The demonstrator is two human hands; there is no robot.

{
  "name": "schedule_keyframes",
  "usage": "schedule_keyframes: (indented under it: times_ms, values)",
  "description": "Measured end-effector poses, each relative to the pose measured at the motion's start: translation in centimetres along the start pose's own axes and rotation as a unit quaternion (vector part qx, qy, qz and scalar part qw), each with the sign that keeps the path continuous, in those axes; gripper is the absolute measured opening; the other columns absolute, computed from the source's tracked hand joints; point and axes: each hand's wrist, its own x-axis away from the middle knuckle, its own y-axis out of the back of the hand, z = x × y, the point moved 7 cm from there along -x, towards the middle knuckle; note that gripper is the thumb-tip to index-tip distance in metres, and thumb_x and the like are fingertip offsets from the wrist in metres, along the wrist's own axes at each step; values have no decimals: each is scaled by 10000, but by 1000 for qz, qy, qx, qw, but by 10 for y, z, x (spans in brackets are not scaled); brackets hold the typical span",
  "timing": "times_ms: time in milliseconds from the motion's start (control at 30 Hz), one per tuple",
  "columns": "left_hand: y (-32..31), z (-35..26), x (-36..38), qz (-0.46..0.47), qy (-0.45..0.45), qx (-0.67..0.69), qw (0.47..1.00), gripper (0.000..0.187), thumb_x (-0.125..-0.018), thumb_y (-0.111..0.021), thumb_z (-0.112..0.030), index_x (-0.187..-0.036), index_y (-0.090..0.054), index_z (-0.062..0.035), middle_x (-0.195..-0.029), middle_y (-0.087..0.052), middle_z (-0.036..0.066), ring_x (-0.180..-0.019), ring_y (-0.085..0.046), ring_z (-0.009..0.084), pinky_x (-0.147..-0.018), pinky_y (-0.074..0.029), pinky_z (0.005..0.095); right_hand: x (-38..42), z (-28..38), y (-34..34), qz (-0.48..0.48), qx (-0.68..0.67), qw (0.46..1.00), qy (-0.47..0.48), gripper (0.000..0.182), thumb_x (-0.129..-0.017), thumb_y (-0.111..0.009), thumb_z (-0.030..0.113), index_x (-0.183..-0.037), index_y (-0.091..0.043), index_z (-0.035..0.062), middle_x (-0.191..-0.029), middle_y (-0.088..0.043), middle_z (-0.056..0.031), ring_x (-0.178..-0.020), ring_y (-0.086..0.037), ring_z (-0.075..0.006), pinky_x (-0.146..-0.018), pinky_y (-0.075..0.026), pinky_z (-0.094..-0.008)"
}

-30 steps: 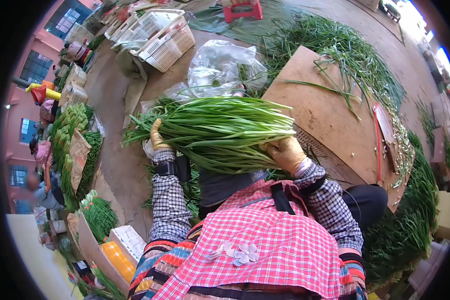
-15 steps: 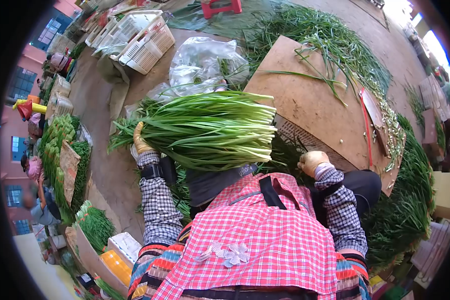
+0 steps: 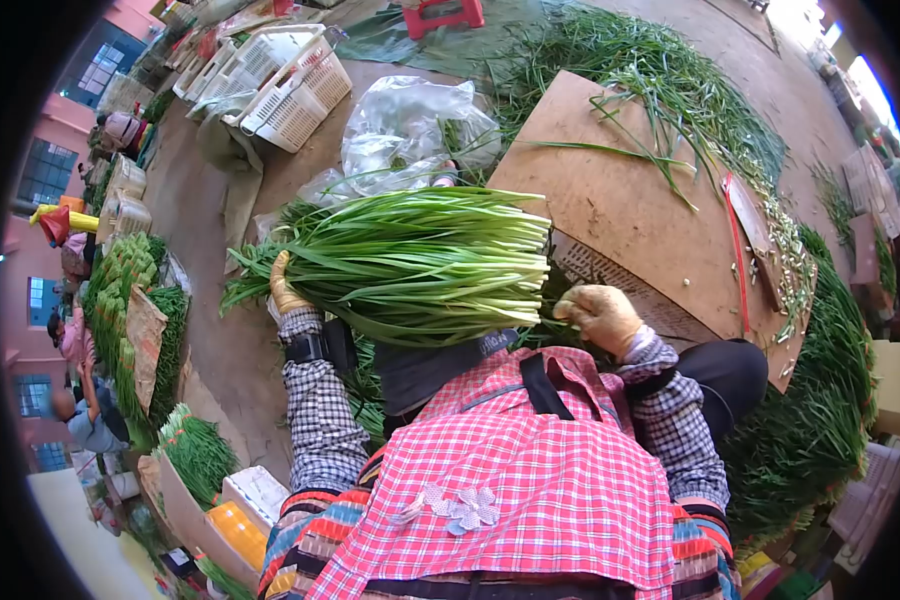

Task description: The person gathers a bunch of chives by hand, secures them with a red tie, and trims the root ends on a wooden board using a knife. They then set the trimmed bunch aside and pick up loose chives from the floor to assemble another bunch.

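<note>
A big bunch of garlic chives [image 3: 420,262] lies across my lap, leaf tips to the left and pale stem ends to the right. My left hand [image 3: 286,285], in a yellowish glove, is closed around the leafy end; its fingers are partly hidden behind the leaves. Just right of the stem ends, apart from them, is my gloved right hand [image 3: 602,316]. Its fingers are curled together, and whatever they may hold cannot be made out. A wooden board [image 3: 610,200] slopes beyond that hand, bearing a knife [image 3: 752,222] and loose leaves.
Chopped stem bits and a red strip [image 3: 737,258] lie near the knife. Heaps of greens [image 3: 810,400] surround the board's right side. Ahead are a clear plastic bag [image 3: 410,120], white crates [image 3: 295,95] and a red stool [image 3: 442,14]. Other people [image 3: 92,418] are at the far left.
My right hand has moved left and slightly up, closer to the stem ends, and turned from a fist to curled fingers pointing left. My left hand keeps its hold on the bunch.
</note>
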Motion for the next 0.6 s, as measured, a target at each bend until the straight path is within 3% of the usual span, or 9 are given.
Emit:
schedule_keyframes:
  times_ms: [33,100,133,200,300,367,433,500,600]
  values:
    - [4,1,-4,1,-6,-2,1000,357,-828,-611,-314,-1012,-620,-8,-994,-662,163,-861,-629,319,-822,-525,465,11,-12,8,18,-61,992,-106,215,-862,-612,259,-875,-668,51,-761,-649,-115,-609,-621,-249,-591,-504,-347]
    - [-2,4,0,-3,-1,3,1000,358,-834,-604,-312,-1016,-619,-4,-1001,-660,167,-862,-630,320,-822,-525,469,33,-40,25,45,-55,965,-252,226,-865,-608,260,-940,-675,57,-815,-668,-108,-723,-636,-276,-672,-510,-355]
    - [-3,5,2,-4,2,4,1000,361,-836,-603,-313,-1020,-617,-3,-1004,-659,170,-866,-630,321,-822,-525,472,34,-40,32,36,54,982,-176,243,-862,-611,268,-969,-673,59,-829,-669,-111,-757,-634,-283,-696,-506,-362]
    - [-9,4,4,-1,8,-2,1000,365,-838,-603,-312,-1028,-615,1,-1013,-657,177,-875,-631,323,-826,-524,477,43,-36,28,11,261,965,-21,284,-855,-618,285,-1026,-669,64,-858,-672,-117,-825,-629,-298,-743,-498,-377]
    - [-18,5,12,1,9,-2,1000,370,-842,-604,-305,-1041,-611,6,-1031,-651,190,-895,-632,327,-838,-521,485,15,16,22,-66,51,993,82,351,-845,-617,322,-1097,-652,79,-872,-663,-141,-856,-622,-305,-763,-488,-394]
    - [-22,5,15,0,9,-2,1000,359,-842,-602,-303,-1037,-612,-1,-1021,-654,179,-889,-630,325,-844,-518,482,-4,37,3,-53,54,992,105,366,-844,-601,364,-1061,-660,76,-851,-649,-160,-828,-619,-323,-736,-485,-412]
    - [-18,3,12,-9,-1,-2,1000,354,-843,-600,-304,-1034,-613,-6,-1013,-655,173,-886,-628,322,-845,-516,480,-22,47,-7,-59,196,978,49,364,-837,-594,394,-976,-666,66,-746,-628,-144,-769,-619,-329,-693,-481,-433]
    - [-17,3,13,-7,-1,-1,1000,339,-845,-601,-299,-1028,-613,-13,-1004,-656,162,-878,-625,310,-846,-514,470,-34,52,-11,-15,256,967,9,392,-802,-631,409,-998,-668,71,-771,-641,-150,-788,-625,-323,-708,-487,-428]
    - [-5,1,7,-37,-14,-7,999,331,-842,-607,-292,-1024,-613,-15,-1013,-653,160,-890,-623,306,-854,-510,469,-41,68,-5,16,174,985,-3,450,-767,-667,436,-1042,-670,80,-876,-661,-175,-846,-641,-306,-748,-499,-403]
